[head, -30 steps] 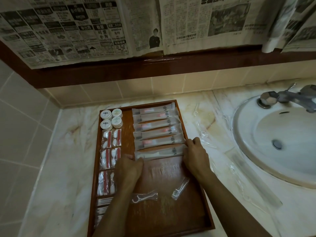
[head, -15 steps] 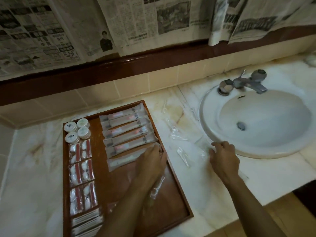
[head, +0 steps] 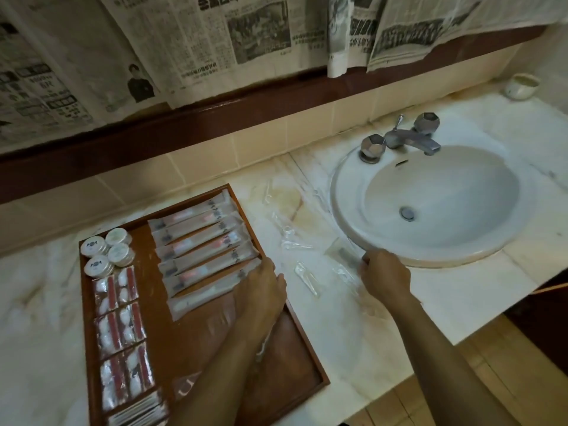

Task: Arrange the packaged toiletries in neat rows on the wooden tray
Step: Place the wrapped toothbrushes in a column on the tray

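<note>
1. Head view: rectangular brown wooden tray (head: 196, 339) lies on the pale marble tabletop (head: 353, 327), left of the round white ceramic sink (head: 430, 207).
2. Long frosted plastic toothbrush packets (head: 203, 241) lie in one stacked row across the tray's far right part, roughly parallel, slightly overlapping.
3. Four small round white-lidded jars (head: 106, 252) sit clustered in the tray's far left corner.
4. Clear packets with white cotton and red strips (head: 121, 327) run in two columns down the tray's left side; flat white sachets (head: 138, 412) lie at the near left corner.
5. Left hand (head: 264, 290) rests on the right end of the nearest toothbrush packets, at the tray's right rim, fingers fairly straight, gripping nothing that I can see.
6. Right hand (head: 384, 275) is on the tabletop just beside the sink's near rim, fingers curled onto a loose frosted plastic packet with a dark end (head: 344, 253); grip looks like a pinch, partly hidden.
7. Several small clear plastic-wrapped items (head: 302, 273) lie scattered on the tabletop between tray and sink.
8. Chrome faucet with two faceted knobs (head: 399, 138) behind the sink; sheets of newspaper (head: 215, 41) hang on the wall; small white cup (head: 521, 86) far right.
</note>
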